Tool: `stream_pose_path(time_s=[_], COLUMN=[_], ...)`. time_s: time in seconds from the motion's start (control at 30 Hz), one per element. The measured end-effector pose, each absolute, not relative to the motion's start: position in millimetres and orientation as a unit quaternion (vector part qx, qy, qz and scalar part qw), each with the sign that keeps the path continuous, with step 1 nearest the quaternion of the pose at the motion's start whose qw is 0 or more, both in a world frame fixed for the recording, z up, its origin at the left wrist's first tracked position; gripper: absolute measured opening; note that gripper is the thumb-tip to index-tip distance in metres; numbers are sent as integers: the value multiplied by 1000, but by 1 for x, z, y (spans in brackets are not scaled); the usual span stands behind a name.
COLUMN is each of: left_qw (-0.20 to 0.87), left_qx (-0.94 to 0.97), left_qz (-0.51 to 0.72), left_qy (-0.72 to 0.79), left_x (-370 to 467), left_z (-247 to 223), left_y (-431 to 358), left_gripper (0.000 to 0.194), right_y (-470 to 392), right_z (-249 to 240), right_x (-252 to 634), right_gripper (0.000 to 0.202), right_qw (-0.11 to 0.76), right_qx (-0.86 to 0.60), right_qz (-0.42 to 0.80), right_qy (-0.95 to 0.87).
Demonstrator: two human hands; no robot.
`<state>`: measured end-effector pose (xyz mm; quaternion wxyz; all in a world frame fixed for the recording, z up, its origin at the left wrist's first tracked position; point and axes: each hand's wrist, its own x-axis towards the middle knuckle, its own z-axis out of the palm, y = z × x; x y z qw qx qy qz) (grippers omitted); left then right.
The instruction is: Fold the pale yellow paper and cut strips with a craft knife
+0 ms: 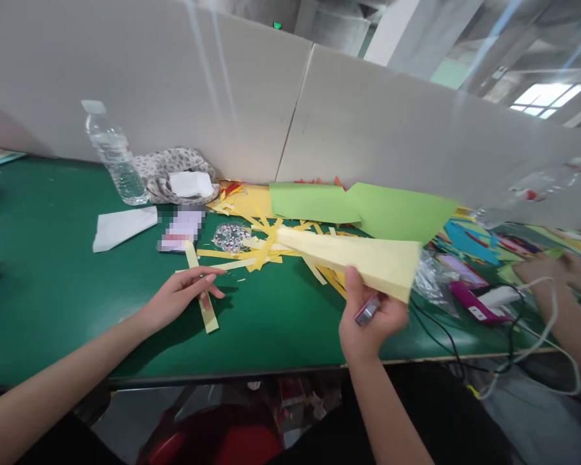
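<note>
My left hand (pixel 186 294), fingers stretched out and apart, is over a pale yellow paper strip (pixel 210 320) on the green table; I cannot tell whether it touches the strip. My right hand (pixel 370 326) grips a folded-looking sheet of pale yellow paper (pixel 368 255), raised above the table. Tucked in the same palm is a small pink object with a metal end (pixel 367 311); its kind is unclear. Under the sheet's left end lies a heap of yellow paper strips (pixel 266 252). A round patch of small shiny beads (pixel 231 237) sits left of the heap.
Green paper (pixel 314 203) lies along the partition (pixel 213 90). A water bottle (pixel 113 155), patterned cloth (pixel 169 165), white tissue (pixel 123 227) and blurred-out phone (pixel 184 229) stand or lie at left. At right are a magenta device (pixel 474 303), cables (pixel 445 339) and another person's hands (pixel 545 278).
</note>
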<state>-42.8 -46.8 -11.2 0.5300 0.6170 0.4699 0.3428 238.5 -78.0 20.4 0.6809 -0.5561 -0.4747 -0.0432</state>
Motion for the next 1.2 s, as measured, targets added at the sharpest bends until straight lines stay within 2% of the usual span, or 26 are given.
stream_pose_path(time_s=[0.07,0.13,0.2,0.27,0.4,0.5,0.63,0.8,0.9,1.03,1.2], left_qw=[535,545,548,543,559,582,586,529,485,441,416], left_qx=[615,613,616,619,605,598,592,615,653,677,671], left_qz=[345,344,344,351,366,369,381,398,361,343,376], left_qy=[465,456,450,447,434,409,401,429,455,479,486], left_x=[-43,-43,-43,-42,-41,-41,-42,-41,-40,-41,-43], left_z=[-10,-10,-10,-9,-9,-11,-15,-16,-18,-23,-26], left_y=[-47,-47,-48,-48,-51,-52,-52,-50,-48,-45,-43], left_gripper=[45,43,42,44,54,62,62,56,58,57,49], right_y=[-86,-90,-90,-89,-91,-94,-95,-93,-93,-96,-101], right_z=[24,22,15,3,-15,-17,-16,-17,-17,-17,-13], right_x=[244,241,229,211,177,168,169,169,169,170,170], right_gripper=[22,8,3,11,14,21,26,47,56,55,42], right_qw=[596,480,377,319,229,210,217,205,204,203,235], right_qx=[-571,-531,-473,-455,-440,-463,-516,-596,-598,-521,-461], right_qz=[-175,-212,-189,-146,-42,-3,-24,-35,-14,21,50], right_qy=[-537,-665,-774,-818,-867,-861,-828,-775,-775,-829,-855])
